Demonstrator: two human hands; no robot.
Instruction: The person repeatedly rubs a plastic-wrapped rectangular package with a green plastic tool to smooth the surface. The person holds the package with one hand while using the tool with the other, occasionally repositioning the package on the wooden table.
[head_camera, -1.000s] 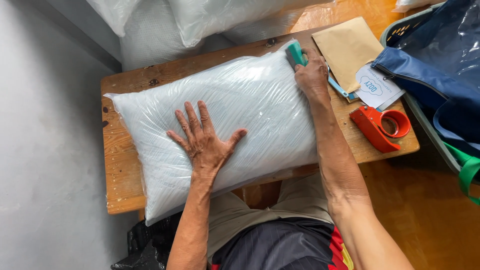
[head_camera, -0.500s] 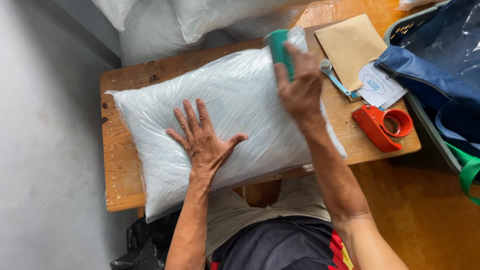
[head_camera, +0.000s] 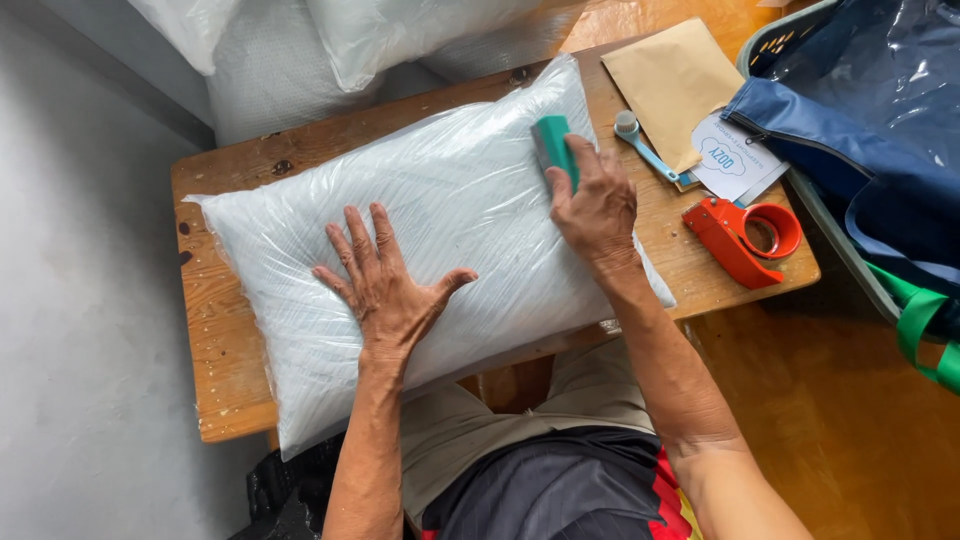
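A white pillow in a clear plastic bag lies across a small wooden table. My left hand presses flat on the middle of the pillow, fingers spread. My right hand grips a teal block-shaped tool and holds it against the pillow's upper right part.
On the table's right end lie a brown envelope, a white card, a small light-blue handled tool and a red tape dispenser. A dark blue bag sits at the right. More bagged pillows stand behind the table.
My right hand has drawn the teal tool from the pillow's far right corner down and leftward onto the pillow's surface. My left hand has stayed pressed in place.
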